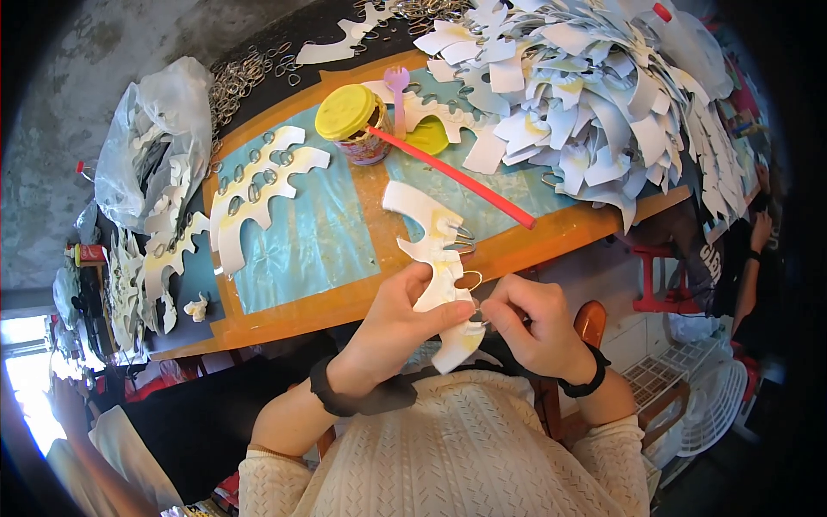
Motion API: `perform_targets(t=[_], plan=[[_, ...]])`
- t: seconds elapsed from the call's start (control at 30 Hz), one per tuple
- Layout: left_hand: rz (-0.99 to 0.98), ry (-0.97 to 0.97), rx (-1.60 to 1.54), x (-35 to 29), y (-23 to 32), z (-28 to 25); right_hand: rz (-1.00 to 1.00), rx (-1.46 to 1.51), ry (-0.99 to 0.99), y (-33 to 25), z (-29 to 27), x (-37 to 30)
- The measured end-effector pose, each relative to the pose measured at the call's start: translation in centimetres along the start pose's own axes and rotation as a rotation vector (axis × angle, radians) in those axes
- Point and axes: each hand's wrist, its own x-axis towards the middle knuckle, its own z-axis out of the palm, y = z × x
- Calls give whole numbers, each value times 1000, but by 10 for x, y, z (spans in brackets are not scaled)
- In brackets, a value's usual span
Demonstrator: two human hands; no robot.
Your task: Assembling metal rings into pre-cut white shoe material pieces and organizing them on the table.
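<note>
Strip pinched in your left hand runs lengthwise toward you over the table's near edge, your right hand beside it, pinching a thin metal piece.

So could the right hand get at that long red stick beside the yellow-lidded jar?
Probably yes: one end of the red stick lies ahead of the right hand, with nothing visible between them. That hand's fingers look busy at the white scalloped piece, and would likely need freeing first.

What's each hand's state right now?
Left hand: closed, holding the notched white piece.
Right hand: closed, apparently pinching a metal ring at the piece's edge.
</note>
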Motion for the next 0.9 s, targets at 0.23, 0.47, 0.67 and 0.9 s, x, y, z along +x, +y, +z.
perform_targets(t=[0.23,0.47,0.67,0.9], plan=[[-5,-25,-198,-1,-2,-1,-62,23,-6,0,0,5],[90,1,-127,-7,-6,6,-58,136,201,1,18,5],[230,63,81,-10,-11,11,-173,21,210,-2,18,10],[276,43,223,-8,-19,8,8,202,118,0,17,8]])
